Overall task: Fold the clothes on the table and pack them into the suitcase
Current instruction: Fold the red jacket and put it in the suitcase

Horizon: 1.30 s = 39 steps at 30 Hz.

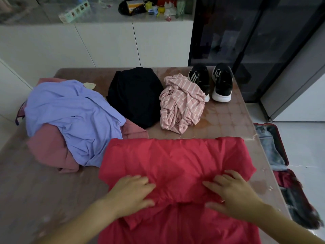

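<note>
Here, left hand (133, 192) and right hand (235, 192) rest side by side on a rumpled red fabric garment (175, 159) at the near edge of the brown table (228, 120), fingers spread, grasping nothing; the open red-rimmed suitcase (282, 147) lies on the floor (307, 147) rightward, nearer the right hand.

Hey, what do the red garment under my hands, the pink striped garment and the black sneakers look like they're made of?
Red garment: thin, smooth woven cloth with a faint sheen, perhaps synthetic; it holds crisp creases.
Pink striped garment: soft matte knit, likely cotton jersey; it slumps in loose folds.
Black sneakers: matte textile uppers with white stripes, and white soles that look rubbery.
</note>
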{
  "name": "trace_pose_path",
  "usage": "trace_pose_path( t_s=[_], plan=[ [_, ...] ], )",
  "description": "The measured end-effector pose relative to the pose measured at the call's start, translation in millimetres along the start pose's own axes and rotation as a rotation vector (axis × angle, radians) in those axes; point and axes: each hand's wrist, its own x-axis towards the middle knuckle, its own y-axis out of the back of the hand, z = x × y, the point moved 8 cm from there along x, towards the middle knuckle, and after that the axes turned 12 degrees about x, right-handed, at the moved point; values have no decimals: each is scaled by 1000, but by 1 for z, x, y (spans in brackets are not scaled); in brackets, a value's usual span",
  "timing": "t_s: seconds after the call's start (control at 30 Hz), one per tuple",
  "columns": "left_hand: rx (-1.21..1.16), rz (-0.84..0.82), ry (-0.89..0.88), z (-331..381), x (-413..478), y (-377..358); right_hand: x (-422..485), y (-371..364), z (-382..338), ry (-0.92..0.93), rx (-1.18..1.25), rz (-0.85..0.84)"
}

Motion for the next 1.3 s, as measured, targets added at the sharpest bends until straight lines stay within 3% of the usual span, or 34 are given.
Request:
trace_pose_path(
  t_s=[0.07, 0.13, 0.23, 0.3, 0.47, 0.7, 0.77, 0.83, 0.9, 1.0, 1.1, 1.2, 1.3],
  plan=[
    [-3, 191, 80, -10, 14, 23, 13, 29, 1, -11, 44, 164],
    [12, 107, 187, -24, 31, 20, 30, 43, 10, -65, 23, 194],
    [-26, -186, 231, -37, 47, -26, 49, 19, 39, -222, -27, -107],
    [-41, -256, 239, -42, 49, -55, 52, -5, 56, -283, -21, -259],
    [-123, -318, 255, -45, 57, -85, 48, -49, 74, -343, 101, -315],
    [-190, -407, 170, -51, 63, -83, 56, -53, 77, -334, 75, -373],
    [-230, -333, 185, -71, 66, -70, 65, -32, 80, -300, 90, -338],
    [-154, -144, 292, -104, 68, -52, 80, 2, 94, -310, 111, -113],
    [-29, -115, 399, -132, 65, -49, 86, 23, 113, -343, 26, 29],
    [13, -215, 426, -146, 64, -57, 84, 4, 134, -510, -56, -246],
    [18, -215, 421, -148, 71, -47, 90, 0, 132, -501, -139, -336],
    [73, -150, 469, -159, 82, -24, 102, 17, 135, -474, -251, -281],
    [74, 66, 521, -179, 91, 16, 111, 59, 148, -530, -236, -63]
  ],
)
